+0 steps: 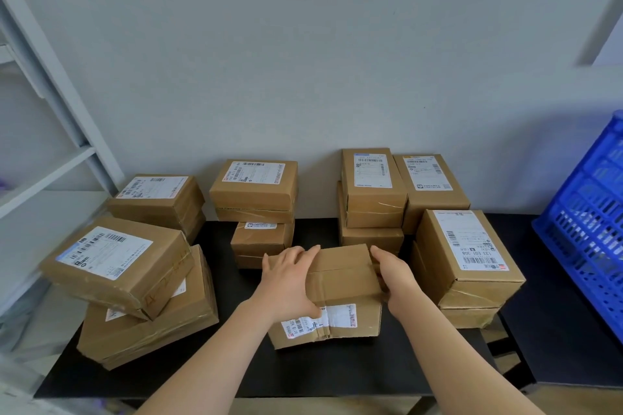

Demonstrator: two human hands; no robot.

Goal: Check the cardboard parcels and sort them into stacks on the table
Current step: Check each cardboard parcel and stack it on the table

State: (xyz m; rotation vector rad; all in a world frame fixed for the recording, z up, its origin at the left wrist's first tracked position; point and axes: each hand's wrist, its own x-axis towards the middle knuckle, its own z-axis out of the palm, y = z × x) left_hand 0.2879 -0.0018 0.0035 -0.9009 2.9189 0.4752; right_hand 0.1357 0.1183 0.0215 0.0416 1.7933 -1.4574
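- Cardboard first: the taped brown cardboard parcel (340, 283) being checked is at the middle front of the black table (303, 371), between the two hands. We cannot tell whether it rests on the table or is lifted just clear of it.
- The left hand (290, 283) grips its left end, with fingers spread over the top and the thumb on the near face beside the label. The right hand (394, 274) curls round its right end.
- We judge the sorting well along, since labelled parcels already stand in piles around the held one.
- At the left front, a tilted labelled parcel (114, 263) lies askew on a wide flat parcel (161, 323), with a back-left pile (158, 199) behind them.
- In the middle stands a centre pile (254, 185), with a smaller parcel (261, 239) just in front of it.
- At the right are a tall back-right pile (371, 185), a single parcel (428, 185) just beside it, and a front-right pile (468, 256).
- What is left, as far as we see, is to read and place this one parcel. The skewed left-front pile may also want squaring.
- The blue plastic crate (586, 229) at the right shows only its side, so we cannot say whether more parcels wait in it.
- On the front-right pile's top label we read "133 E01 308" next to a barcode.
- On the held parcel's near label we make out what looks like "611B"; the rest is too small.
- The other labels show barcodes and square codes, but no brand we can read.
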